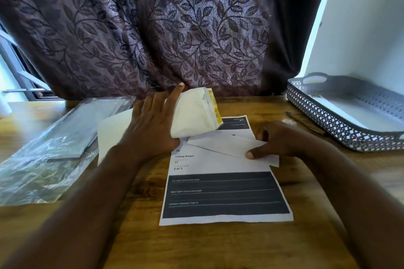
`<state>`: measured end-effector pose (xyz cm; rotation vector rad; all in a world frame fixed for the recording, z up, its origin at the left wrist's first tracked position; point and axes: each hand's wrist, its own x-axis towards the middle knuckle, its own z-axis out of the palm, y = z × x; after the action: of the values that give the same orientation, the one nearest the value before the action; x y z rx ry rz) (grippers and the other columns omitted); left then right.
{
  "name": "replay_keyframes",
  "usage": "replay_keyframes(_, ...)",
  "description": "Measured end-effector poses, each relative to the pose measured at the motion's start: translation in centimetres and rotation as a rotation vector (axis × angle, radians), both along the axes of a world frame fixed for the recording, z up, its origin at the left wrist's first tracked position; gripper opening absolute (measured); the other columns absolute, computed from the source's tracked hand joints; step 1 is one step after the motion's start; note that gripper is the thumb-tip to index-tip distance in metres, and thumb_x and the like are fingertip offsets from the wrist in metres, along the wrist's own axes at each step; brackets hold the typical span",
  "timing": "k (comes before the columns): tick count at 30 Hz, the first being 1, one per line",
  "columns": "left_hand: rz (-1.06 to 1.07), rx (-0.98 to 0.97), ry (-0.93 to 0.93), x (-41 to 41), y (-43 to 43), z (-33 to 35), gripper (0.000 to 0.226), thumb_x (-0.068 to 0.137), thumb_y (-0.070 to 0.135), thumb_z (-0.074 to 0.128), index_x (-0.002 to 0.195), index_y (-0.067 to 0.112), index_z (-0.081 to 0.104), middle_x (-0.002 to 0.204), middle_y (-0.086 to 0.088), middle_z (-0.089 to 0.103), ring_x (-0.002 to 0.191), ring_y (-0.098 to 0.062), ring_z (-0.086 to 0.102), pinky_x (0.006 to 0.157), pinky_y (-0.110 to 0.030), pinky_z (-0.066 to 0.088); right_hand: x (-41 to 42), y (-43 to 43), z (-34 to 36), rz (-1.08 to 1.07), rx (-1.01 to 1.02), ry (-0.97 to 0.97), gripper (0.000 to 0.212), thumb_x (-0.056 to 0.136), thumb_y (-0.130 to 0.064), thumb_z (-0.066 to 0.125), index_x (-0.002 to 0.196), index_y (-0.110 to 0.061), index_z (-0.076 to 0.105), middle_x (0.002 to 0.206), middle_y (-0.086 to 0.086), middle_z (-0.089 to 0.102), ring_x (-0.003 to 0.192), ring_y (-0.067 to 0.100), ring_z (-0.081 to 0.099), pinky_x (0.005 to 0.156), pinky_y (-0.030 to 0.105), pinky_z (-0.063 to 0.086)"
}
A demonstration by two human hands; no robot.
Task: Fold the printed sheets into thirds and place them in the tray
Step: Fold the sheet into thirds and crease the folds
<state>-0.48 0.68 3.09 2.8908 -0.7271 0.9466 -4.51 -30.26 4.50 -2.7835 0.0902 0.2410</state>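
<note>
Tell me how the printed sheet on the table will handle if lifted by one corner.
The printed sheet looks thin and lies flat, so it would likely droop. On the smooth wooden table it should slide easily.

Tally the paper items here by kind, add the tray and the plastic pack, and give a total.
Printed sheet: 1
Plain white paper: 2, one under the right hand, one by the left forearm
Envelope, in the left hand: 1
Clear plastic pack: 1
Tray: 1
Total: 6
</note>
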Motion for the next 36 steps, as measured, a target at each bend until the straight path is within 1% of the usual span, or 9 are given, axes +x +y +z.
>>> replay_keyframes(2, 0.005, -0.005, 0.002, 0.1, 0.0, -0.2, 0.124, 0.06, 0.059, 0.074, 0.16, 0.019, 0.011, 0.137, -0.011, 0.04, 0.118, -0.032, 0.042, 0.097, -0.051, 0.037, 0.0, -0.2, 0.0, -0.014, 0.044, -0.038, 0.048, 0.073, -0.043, 0.086, 0.104, -0.021, 0.056, 0.099, 0.0, 0.058, 0.086, 0.015, 0.053, 0.069, 0.028, 0.044)
replay_keyframes(5, 0.012, -0.027, 0.004, 0.2, 0.1, -0.3, 0.123, 0.061, 0.059, 0.073, 0.16, 0.019, 0.011, 0.138, -0.011, 0.04, 0.12, -0.032, 0.042, 0.098, -0.052, 0.037, 0.0, -0.8, 0.1, -0.055, 0.226, -0.123, 0.031, 0.079, -0.016, 0.084, 0.104, -0.017, 0.066, 0.105, 0.003, 0.064, 0.095, 0.02, 0.061, 0.081, 0.036, 0.055)
replay_keyframes(10, 0.036, -0.069, -0.019, 0.4, 0.5, -0.4, 0.118, 0.065, 0.061, 0.07, 0.159, 0.021, 0.013, 0.137, -0.011, 0.042, 0.12, -0.032, 0.043, 0.102, -0.055, 0.035, 0.0, -1.5, 0.1, -0.206, 0.487, -0.447, 0.015, 0.088, -0.012, 0.073, 0.103, -0.012, 0.071, 0.096, 0.005, 0.066, 0.089, 0.026, 0.063, 0.07, 0.042, 0.057)
replay_keyframes(13, 0.043, -0.098, -0.024, 0.4, 0.5, -0.3, 0.116, 0.066, 0.061, 0.071, 0.159, 0.021, 0.014, 0.135, -0.011, 0.042, 0.119, -0.032, 0.043, 0.103, -0.057, 0.035, -0.3, -2.0, 1.0, -0.303, 0.637, -0.714, 0.02, 0.092, -0.01, 0.067, 0.112, -0.014, 0.07, 0.098, 0.002, 0.064, 0.084, 0.017, 0.061, 0.06, 0.03, 0.051)
replay_keyframes(16, 0.044, -0.135, -0.019, 0.5, 0.3, -0.3, 0.114, 0.065, 0.056, 0.076, 0.156, 0.017, 0.02, 0.135, -0.01, 0.044, 0.121, -0.032, 0.043, 0.104, -0.057, 0.035, -0.8, -2.4, 1.8, -0.302, 0.714, -0.876, 0.016, 0.093, -0.012, 0.067, 0.107, -0.019, 0.068, 0.086, -0.01, 0.062, 0.078, 0.009, 0.061, 0.056, 0.016, 0.048)
replay_keyframes(19, 0.029, -0.17, -0.026, 0.6, 0.2, -0.6, 0.104, 0.065, 0.05, 0.079, 0.15, 0.014, 0.031, 0.135, -0.009, 0.046, 0.122, -0.031, 0.045, 0.104, -0.054, 0.035, -1.2, -2.4, 2.2, -0.227, 0.745, -0.871, 0.016, 0.092, -0.013, 0.07, 0.105, -0.022, 0.066, 0.087, -0.015, 0.062, 0.074, 0.0, 0.06, 0.049, 0.005, 0.044)
replay_keyframes(24, -0.007, -0.213, -0.025, 0.7, 0.2, -0.6, 0.09, 0.066, 0.049, 0.078, 0.14, 0.018, 0.039, 0.128, -0.006, 0.048, 0.118, -0.029, 0.047, 0.101, -0.054, 0.038, -1.2, -2.4, 2.2, -0.177, 0.793, -0.87, 0.018, 0.087, -0.014, 0.075, 0.103, -0.019, 0.068, 0.086, -0.01, 0.068, 0.064, -0.005, 0.066, 0.052, 0.014, 0.055)
replay_keyframes(33, -0.063, -0.154, -0.028, 0.6, -0.3, -0.6, 0.09, 0.061, 0.054, 0.078, 0.135, 0.018, 0.041, 0.127, -0.004, 0.047, 0.116, -0.026, 0.046, 0.1, -0.052, 0.037, -1.2, -1.9, 2.1, -0.106, 0.91, -0.683, 0.013, 0.096, -0.014, 0.065, 0.107, -0.02, 0.069, 0.092, -0.006, 0.073, 0.077, 0.005, 0.072, 0.045, 0.023, 0.053)
replay_keyframes(36, -0.116, -0.116, -0.021, 0.3, -1.1, -0.8, 0.09, 0.062, 0.06, 0.072, 0.136, 0.017, 0.043, 0.127, -0.002, 0.048, 0.118, -0.026, 0.046, 0.102, -0.052, 0.035, -1.2, -0.9, 1.9, -0.039, 1.024, -0.582, 0.021, 0.099, -0.007, 0.058, 0.114, -0.02, 0.065, 0.094, -0.004, 0.075, 0.083, 0.009, 0.074, 0.049, 0.029, 0.058)
